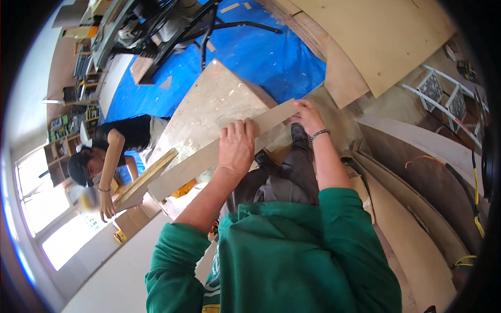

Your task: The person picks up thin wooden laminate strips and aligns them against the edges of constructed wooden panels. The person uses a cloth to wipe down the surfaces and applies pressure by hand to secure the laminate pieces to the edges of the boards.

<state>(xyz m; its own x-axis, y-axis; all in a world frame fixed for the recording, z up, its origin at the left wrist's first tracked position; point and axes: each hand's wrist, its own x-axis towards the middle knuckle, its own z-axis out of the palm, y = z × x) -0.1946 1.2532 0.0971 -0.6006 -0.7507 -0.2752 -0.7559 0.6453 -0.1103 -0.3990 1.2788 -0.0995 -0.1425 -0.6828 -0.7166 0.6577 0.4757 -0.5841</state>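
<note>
A long, narrow flat board of pale wood slants across in front of me, its far-right end raised toward my right hand. My left hand lies across the board near its middle, the fingers closed over its upper edge. At the right end, my right hand grips the board between thumb and fingers, with a dark beaded bracelet on the wrist. Beyond the board stands a pale, paint-spotted worktop. Some of the fingertips are hidden behind the board.
At left a co-worker in a dark cap bends over a bundle of wood strips. A yellow tape measure lies nearby. Blue sheeting covers the floor ahead. Large panels lean at right, near a stepladder.
</note>
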